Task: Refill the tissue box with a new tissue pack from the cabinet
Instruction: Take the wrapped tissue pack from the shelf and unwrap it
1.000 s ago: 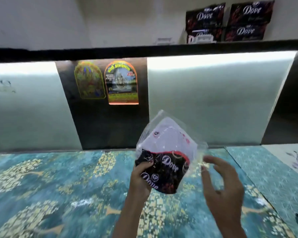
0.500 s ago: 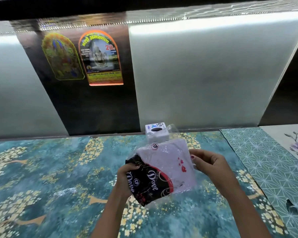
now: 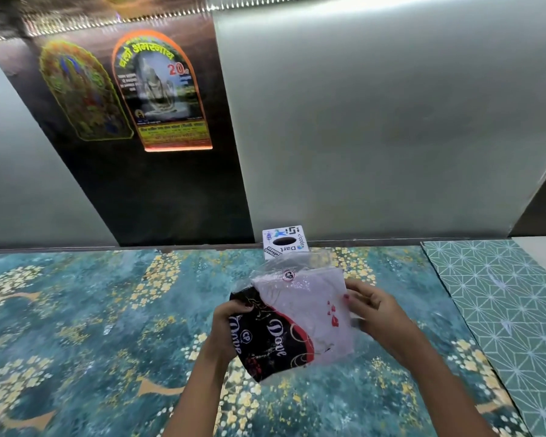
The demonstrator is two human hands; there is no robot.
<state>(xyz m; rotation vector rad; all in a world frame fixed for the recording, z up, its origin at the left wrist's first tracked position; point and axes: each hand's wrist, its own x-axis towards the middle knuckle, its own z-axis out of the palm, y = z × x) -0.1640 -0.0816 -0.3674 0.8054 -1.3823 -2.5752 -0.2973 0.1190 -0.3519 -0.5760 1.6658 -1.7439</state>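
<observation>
A plastic-wrapped tissue pack [image 3: 297,320], black and red with "Dove" lettering at one end and white at the other, is held above the teal patterned counter [image 3: 92,326]. My left hand [image 3: 230,323] grips its dark left end. My right hand [image 3: 372,310] pinches the clear wrapper at the white right edge. Just behind the pack, a small white tissue box [image 3: 285,242] with a dark oval slot on top stands against the back wall.
Frosted grey panels [image 3: 375,121] and a dark panel carrying two arched stickers [image 3: 161,93] rise behind the counter. A green geometric-patterned surface [image 3: 501,310] adjoins the counter on the right.
The view has tilted down, so the shelf with spare Dove packs has left the frame. The pack came down toward the counter, and my right hand closed on its wrapper edge.
</observation>
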